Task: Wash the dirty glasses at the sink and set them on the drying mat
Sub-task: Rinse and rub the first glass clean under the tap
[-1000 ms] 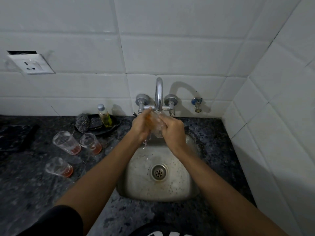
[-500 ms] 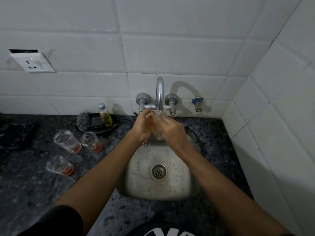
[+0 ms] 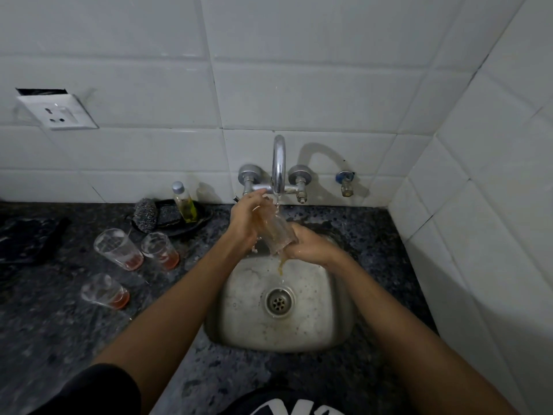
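You hold a clear drinking glass (image 3: pixel 276 235) at the centre of the frame, tilted under the running chrome tap (image 3: pixel 279 163), its mouth turned down toward the steel sink (image 3: pixel 323 324). Your left hand (image 3: pixel 244 224) curls round its upper part just beneath the spout, and your right hand (image 3: pixel 309 245) wraps its fingers round the lower end. Orange-tinted water spills from the glass and falls toward the drain (image 3: pixel 279 301) below.

On the dark speckled counter (image 3: pixel 59 324) at the left of the frame stand three more dirty glasses, each with a little reddish-orange liquid at the bottom: the back left glass (image 3: pixel 118 249), the middle glass (image 3: pixel 160 250) just beside it, and the near glass (image 3: pixel 104 292) lower down, apart from the pair. Behind them, against the white tiled wall, a dark dish (image 3: pixel 179 223) holds a steel scrubber (image 3: pixel 145 215), a dark sponge and a small bottle (image 3: pixel 184 202) of yellow liquid. A dark cloth (image 3: pixel 27 238) lies at the far left edge. A white wall socket (image 3: pixel 57 112) sits in the upper left.
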Demonstrator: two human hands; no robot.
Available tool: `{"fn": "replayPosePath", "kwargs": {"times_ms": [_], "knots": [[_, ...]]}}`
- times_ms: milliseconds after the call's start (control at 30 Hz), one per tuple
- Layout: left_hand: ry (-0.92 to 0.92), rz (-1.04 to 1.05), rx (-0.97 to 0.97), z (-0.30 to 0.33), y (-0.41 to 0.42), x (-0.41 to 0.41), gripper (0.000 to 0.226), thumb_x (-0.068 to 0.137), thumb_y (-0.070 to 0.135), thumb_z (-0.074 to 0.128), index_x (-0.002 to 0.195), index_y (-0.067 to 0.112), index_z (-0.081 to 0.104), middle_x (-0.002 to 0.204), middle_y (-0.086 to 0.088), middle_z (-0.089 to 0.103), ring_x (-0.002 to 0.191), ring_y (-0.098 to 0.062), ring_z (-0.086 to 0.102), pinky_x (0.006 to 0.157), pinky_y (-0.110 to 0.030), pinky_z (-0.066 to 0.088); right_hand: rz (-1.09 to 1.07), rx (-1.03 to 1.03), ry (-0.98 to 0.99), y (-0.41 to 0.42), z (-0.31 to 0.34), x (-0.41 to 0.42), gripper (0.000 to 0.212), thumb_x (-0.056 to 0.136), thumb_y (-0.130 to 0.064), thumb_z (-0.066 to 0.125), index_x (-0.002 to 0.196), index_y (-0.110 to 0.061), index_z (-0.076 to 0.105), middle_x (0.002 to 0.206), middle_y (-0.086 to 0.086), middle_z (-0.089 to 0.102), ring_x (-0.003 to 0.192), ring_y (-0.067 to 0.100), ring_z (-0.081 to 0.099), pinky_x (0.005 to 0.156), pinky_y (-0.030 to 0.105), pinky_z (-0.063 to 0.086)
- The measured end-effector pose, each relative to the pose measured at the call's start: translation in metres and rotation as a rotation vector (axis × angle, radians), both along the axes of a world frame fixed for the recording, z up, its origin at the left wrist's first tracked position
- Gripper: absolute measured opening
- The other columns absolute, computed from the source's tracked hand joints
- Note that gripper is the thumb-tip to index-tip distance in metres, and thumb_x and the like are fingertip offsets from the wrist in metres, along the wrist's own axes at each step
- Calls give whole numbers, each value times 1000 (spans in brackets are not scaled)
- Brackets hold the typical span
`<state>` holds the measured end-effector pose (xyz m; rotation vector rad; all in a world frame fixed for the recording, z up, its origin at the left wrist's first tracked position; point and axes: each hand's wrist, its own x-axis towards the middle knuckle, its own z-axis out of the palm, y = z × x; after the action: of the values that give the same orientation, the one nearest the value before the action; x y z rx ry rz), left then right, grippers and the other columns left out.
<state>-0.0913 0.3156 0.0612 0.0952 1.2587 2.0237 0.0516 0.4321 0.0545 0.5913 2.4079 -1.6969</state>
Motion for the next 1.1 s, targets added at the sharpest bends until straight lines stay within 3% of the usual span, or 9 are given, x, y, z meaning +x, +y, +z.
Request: {"fn": "replayPosePath", "kwargs": {"times_ms": [100, 233, 333, 433, 567, 667, 800, 1000, 1100], "knots": [[156, -15, -39, 2, 2, 2, 35, 87, -9, 61, 119, 2, 73, 97, -11, 74, 88, -21, 70, 81, -35, 59, 63, -106, 18, 0, -2, 6, 65, 86, -16, 86, 139, -27, 50, 131, -5, 64, 121, 11, 64, 103, 33, 55], [395, -61, -84, 5, -1, 10, 35, 84, 2, 67, 119, 4, 72, 102, -12, 73, 96, -24, 69, 88, -39, 57, -100, -223, 73, -6, -5, 6, 71, 80, -33, 92, 140, -22, 55, 130, -4, 70, 116, 9, 69, 101, 32, 57], [984, -196, -200, 3, -12, 9, 31, 97, 18, 67, 127, 8, 65, 121, -11, 68, 114, -24, 66, 100, -44, 56, -168, -171, 80, -6, -8, 6, 67, 75, -36, 93, 132, -21, 62, 123, -3, 73, 111, 12, 72, 98, 34, 59], [1618, -366, -349, -7, -24, -4, 58, 103, 36, 60, 153, 10, 46, 150, -15, 50, 141, -29, 47, 120, -47, 38, -241, -79, 85, 2, -11, 8, 61, 74, -33, 93, 126, -19, 63, 118, 0, 74, 109, 16, 72, 98, 40, 59], [2044, -498, -505, -13, -29, -20, 79, 103, 49, 55, 164, 7, 27, 165, -25, 29, 155, -41, 24, 130, -52, 17, -256, 44, 100, 9, -10, 12, 58, 74, -31, 94, 121, -16, 64, 108, -1, 75, 97, 14, 74, 87, 34, 59], [2167, -439, -658, -11, -20, -15, 85, 93, 30, 67, 160, -3, 27, 159, -27, 37, 151, -45, 31, 128, -57, 22, -226, 321, 136, 6, -2, 12, 48, 76, -36, 90, 112, -16, 64, 100, -3, 71, 87, 13, 69, 73, 28, 52], [2095, -371, -580, -11, -11, -7, 84, 76, 12, 79, 147, -12, 41, 136, -30, 53, 130, -45, 49, 118, -55, 40, -216, 611, 233, -1, 7, 11, 60, 75, -41, 87, 123, -16, 61, 115, 0, 62, 100, 15, 60, 83, 32, 51], [1996, -339, -561, -22, -16, -3, 70, 89, 19, 75, 143, -13, 45, 136, -31, 55, 129, -46, 51, 114, -55, 45, -362, -51, 125, 0, 17, 16, 63, 76, -34, 94, 127, -14, 62, 117, 6, 72, 95, 17, 76, 81, 40, 66], [1948, -377, -470, -22, -20, -1, 67, 92, 24, 60, 146, -14, 42, 139, -30, 53, 133, -44, 50, 118, -52, 41, -278, 552, 256, -6, 17, 18, 67, 74, -32, 94, 130, -16, 62, 119, 1, 68, 101, 14, 68, 88, 31, 59]]}}
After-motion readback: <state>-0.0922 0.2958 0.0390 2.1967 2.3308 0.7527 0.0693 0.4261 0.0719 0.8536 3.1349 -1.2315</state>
